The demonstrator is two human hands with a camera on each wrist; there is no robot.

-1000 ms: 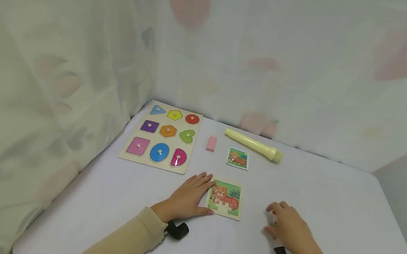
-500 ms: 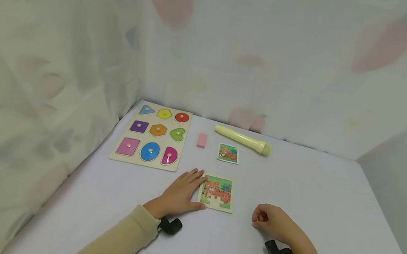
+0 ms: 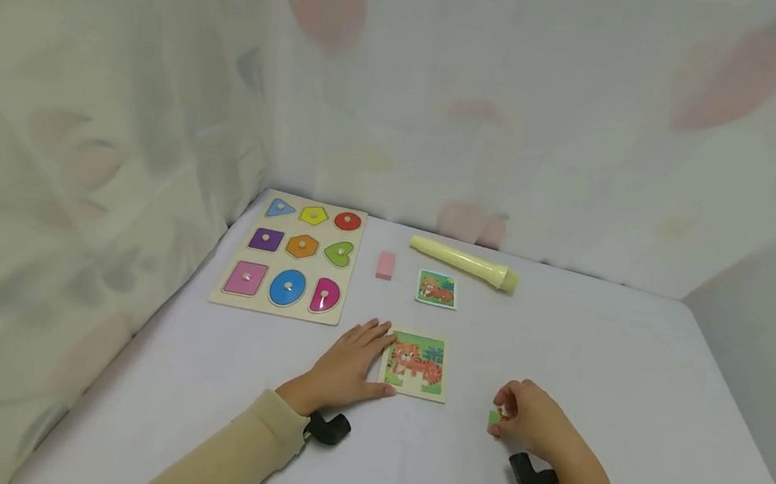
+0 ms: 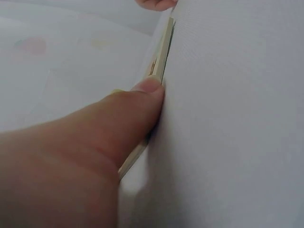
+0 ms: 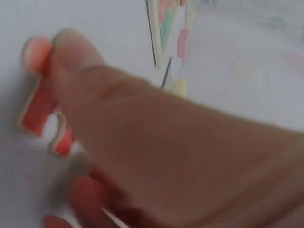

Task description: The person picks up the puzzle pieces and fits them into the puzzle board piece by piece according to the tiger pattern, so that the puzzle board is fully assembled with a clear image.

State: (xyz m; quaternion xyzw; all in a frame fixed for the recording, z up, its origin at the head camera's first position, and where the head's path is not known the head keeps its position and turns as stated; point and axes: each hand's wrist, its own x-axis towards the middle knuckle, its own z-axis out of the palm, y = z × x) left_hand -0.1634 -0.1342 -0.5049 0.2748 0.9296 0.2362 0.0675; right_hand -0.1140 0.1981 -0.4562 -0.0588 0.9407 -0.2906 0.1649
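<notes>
The jigsaw puzzle board (image 3: 433,365), a square tiger picture with a light gap at its lower edge, lies flat on the table. My left hand (image 3: 345,368) rests at its left side, fingers spread. The index fingertip touches its upper left edge; the thumb (image 4: 137,102) presses against the near edge. Right of the board, my right hand (image 3: 542,425) pinches a jigsaw puzzle piece (image 3: 493,421) between thumb and fingers. A green part of the piece shows in the head view. Its red-orange side and knobs (image 5: 35,111) stick out past the thumb in the right wrist view.
A shape-peg board (image 3: 292,259) with several coloured shapes lies at the back left. Beyond the puzzle sit a pink block (image 3: 385,265), a small tiger picture card (image 3: 437,289) and a pale yellow tube-like stick (image 3: 464,262). Curtains hang along the table's back and left.
The right hand's fingers have drawn together, and a puzzle piece now shows between them. The left hand stays at the puzzle board. The head view has shifted slightly.
</notes>
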